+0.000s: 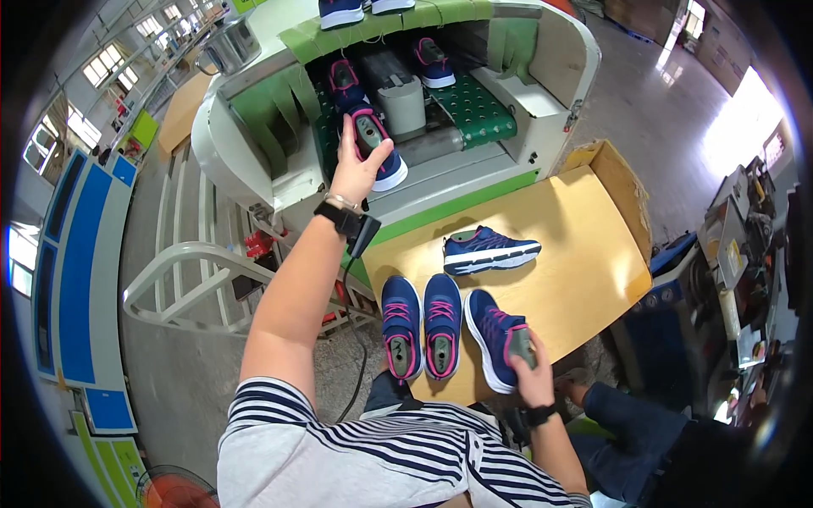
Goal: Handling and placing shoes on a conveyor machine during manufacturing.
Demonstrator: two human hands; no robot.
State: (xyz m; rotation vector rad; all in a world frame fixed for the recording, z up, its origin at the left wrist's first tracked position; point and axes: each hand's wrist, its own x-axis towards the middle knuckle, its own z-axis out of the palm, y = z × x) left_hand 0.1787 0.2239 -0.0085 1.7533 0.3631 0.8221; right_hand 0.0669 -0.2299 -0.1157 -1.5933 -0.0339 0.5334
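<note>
Left hand [354,165] is stretched out to the machine [542,51], fingers clamped round a blue-and-pink shoe [377,152] at the mouth of its green belt [474,106]. Can't tell if that shoe is going in or coming off. Right hand [532,372] is down at the near edge of the wooden table [584,245], fingers closed on the heel of another shoe [495,334], toe pointing away from the person.

Looks like the step in hand is shifting shoes between belt and table, one per hand. Next move, as I judge it, calls for the left arm to clear the machine's green flaps w/o knocking the shoes behind, and for a free spot beside the row.

Count, shoes only: on the table 4, i.e. two upright side by side [421,326], the one in the right hand just beside them, and one lying on its side [489,250] further back. In the machine tunnel 3: the held one, one behind it [343,85], one to the right [434,61]. On the machine's top, 2 more [341,12], partly cut off. Total 9 in view. Hands: 2. Table: 1.
</note>
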